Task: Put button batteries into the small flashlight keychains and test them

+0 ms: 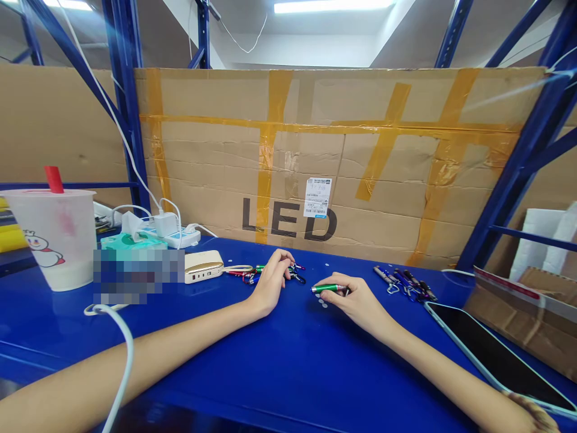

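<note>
My right hand (356, 297) is closed around a small green keychain flashlight (325, 288), held level just over the blue table with its tip pointing left. Resting at the middle of the table, my left hand (271, 279) has its fingers loosely bent and apart. It lies against a pile of similar keychain flashlights (252, 278) in red, green and blue, with small carabiner clips (297, 276) showing past its fingertips. The hand partly covers this pile. To the right of my right hand lies another group of dark and purple keychain flashlights (408, 284).
A dark-screened tablet (496, 355) and an open cardboard box (532, 319) are on the right. At left stand a plastic cup (58, 240), a tissue pack (133, 240), a power strip (187, 236) and a white-gold device (204, 266). A white cable (124, 361) crosses my left forearm. Cardboard (216, 156) walls the back.
</note>
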{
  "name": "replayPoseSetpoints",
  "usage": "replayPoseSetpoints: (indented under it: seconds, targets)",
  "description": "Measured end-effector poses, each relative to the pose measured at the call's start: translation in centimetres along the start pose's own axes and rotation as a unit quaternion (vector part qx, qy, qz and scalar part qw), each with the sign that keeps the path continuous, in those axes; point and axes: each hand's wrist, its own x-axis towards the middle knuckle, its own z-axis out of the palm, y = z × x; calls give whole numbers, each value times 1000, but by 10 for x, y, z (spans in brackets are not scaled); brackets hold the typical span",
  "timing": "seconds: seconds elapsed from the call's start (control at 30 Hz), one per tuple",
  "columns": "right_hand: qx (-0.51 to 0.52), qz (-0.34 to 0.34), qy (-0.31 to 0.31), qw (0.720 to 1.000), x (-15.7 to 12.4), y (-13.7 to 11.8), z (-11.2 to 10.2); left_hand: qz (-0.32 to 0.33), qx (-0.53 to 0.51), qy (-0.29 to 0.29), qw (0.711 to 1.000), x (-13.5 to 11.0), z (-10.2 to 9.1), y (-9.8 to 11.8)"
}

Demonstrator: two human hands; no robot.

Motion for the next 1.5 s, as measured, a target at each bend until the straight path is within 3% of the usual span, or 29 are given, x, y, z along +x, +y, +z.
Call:
replayPoseSetpoints:
  seconds: [0.4, 1.5]
  targets:
    - [4, -16, -41, 999, 1, 7, 1, 0, 11, -5, 1000, -1, 1, 1]
    - [-56, 0, -26, 998, 0, 3, 0, 1, 38, -31, 999, -2, 1, 2]
